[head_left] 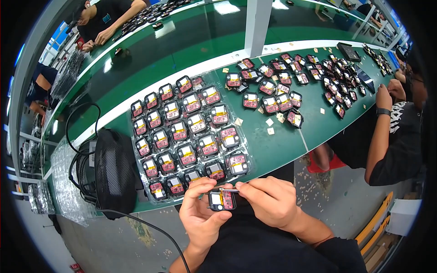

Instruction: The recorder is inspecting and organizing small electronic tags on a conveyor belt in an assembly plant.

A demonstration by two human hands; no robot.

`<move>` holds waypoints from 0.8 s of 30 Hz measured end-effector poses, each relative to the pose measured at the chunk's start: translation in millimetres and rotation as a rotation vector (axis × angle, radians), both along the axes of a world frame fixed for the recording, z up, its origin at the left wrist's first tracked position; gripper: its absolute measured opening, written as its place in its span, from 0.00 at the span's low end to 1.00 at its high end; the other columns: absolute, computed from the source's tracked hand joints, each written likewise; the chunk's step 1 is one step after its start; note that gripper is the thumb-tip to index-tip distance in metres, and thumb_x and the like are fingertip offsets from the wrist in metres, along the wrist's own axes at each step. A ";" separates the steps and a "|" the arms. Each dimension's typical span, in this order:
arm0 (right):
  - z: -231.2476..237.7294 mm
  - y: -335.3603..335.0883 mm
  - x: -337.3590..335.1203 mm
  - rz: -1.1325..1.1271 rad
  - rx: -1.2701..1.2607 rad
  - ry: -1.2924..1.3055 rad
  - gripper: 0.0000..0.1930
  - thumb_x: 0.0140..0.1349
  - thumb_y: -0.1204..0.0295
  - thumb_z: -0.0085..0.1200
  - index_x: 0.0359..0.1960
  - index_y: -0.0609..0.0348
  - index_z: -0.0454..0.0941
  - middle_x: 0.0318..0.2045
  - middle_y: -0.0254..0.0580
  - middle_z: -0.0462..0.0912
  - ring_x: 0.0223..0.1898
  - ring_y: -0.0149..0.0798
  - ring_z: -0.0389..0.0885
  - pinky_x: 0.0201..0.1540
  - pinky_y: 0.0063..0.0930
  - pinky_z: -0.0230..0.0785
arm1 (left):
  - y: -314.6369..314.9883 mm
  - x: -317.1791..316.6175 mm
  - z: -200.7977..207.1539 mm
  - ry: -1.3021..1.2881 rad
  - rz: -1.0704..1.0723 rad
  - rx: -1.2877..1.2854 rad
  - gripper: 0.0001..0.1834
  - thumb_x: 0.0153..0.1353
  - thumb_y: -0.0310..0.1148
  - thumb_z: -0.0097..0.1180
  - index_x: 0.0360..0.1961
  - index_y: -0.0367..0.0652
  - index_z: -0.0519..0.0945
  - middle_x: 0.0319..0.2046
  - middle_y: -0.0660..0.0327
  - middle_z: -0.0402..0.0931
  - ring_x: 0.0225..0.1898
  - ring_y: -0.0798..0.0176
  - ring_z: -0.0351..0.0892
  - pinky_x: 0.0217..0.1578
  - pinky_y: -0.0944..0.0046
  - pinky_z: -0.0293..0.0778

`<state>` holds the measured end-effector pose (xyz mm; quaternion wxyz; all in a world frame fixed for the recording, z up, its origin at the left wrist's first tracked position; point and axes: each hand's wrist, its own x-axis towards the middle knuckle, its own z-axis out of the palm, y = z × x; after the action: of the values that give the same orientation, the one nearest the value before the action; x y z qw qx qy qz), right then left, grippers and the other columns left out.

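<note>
Two bare hands meet just off the near edge of a long green desk [291,157]. In the left hand [200,218], fingers and thumb grip a small black-framed electronic module [221,200] by its sides, its open face turned up to show a white block, a yellow strip and a red circuit board. The right hand [273,200] has a narrow grip, thumb and fingertips pinching a slim metal tool [228,190] that lies across the module's upper edge; I cannot tell whether it touches. Beyond the hands, a clear plastic tray [243,145] holds rows of similar modules, face up. To its left sit a black mesh bag [116,170] with a dark cable and a stack of clear plastic trays [73,182]. To its right, loose modules [270,104] crowd together, thickening farther along, with small pale squares [271,131] scattered among them. At the far right a co-worker in black [382,132] sits at the same desk. Across a green conveyor belt [205,54], at upper left, another person [102,20] bends over work.
</note>
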<state>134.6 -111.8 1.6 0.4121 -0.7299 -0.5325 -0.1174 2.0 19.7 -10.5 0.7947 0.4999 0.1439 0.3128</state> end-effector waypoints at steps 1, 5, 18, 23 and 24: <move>0.3 1.2 -0.3 0.012 0.021 0.076 0.18 0.50 0.78 0.67 0.46 0.60 0.88 0.31 0.34 0.82 0.24 0.33 0.80 0.24 0.26 0.72 | -0.1 0.3 0.0 0.003 0.000 0.007 0.35 0.52 0.29 0.80 0.59 0.35 0.75 0.59 0.51 0.68 0.58 0.48 0.80 0.62 0.48 0.78; 8.9 1.5 -0.6 0.058 0.007 0.292 0.17 0.51 0.82 0.70 0.44 0.60 0.88 0.31 0.37 0.84 0.27 0.36 0.85 0.26 0.29 0.77 | -0.2 0.5 -0.6 -0.008 0.007 0.015 0.34 0.53 0.27 0.79 0.59 0.35 0.75 0.59 0.52 0.68 0.58 0.47 0.80 0.62 0.48 0.78; -1.6 1.7 -5.1 -0.006 0.024 0.096 0.17 0.49 0.82 0.65 0.44 0.63 0.87 0.28 0.36 0.83 0.23 0.34 0.81 0.24 0.27 0.73 | -6.3 -1.8 -2.7 0.048 0.050 0.021 0.34 0.52 0.28 0.79 0.59 0.34 0.76 0.60 0.52 0.70 0.62 0.55 0.75 0.65 0.50 0.75; -8.3 2.3 -5.4 -0.016 0.022 0.028 0.20 0.46 0.81 0.63 0.45 0.63 0.87 0.28 0.33 0.81 0.21 0.31 0.77 0.21 0.26 0.68 | -7.9 -1.2 -2.4 0.070 0.088 -0.015 0.33 0.52 0.30 0.80 0.57 0.34 0.78 0.59 0.51 0.72 0.62 0.56 0.74 0.68 0.49 0.70; -7.8 2.5 -5.1 -0.019 0.022 0.028 0.20 0.46 0.81 0.63 0.45 0.63 0.87 0.28 0.33 0.81 0.21 0.31 0.77 0.21 0.26 0.68 | -7.5 -0.6 -0.2 0.075 0.089 0.010 0.33 0.52 0.30 0.80 0.57 0.33 0.78 0.59 0.51 0.72 0.62 0.56 0.74 0.68 0.49 0.70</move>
<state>129.5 -109.3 -6.2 0.4264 -0.7320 -0.5183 -0.1170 1.4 12.2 -10.7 0.7716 0.5084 0.1943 0.3294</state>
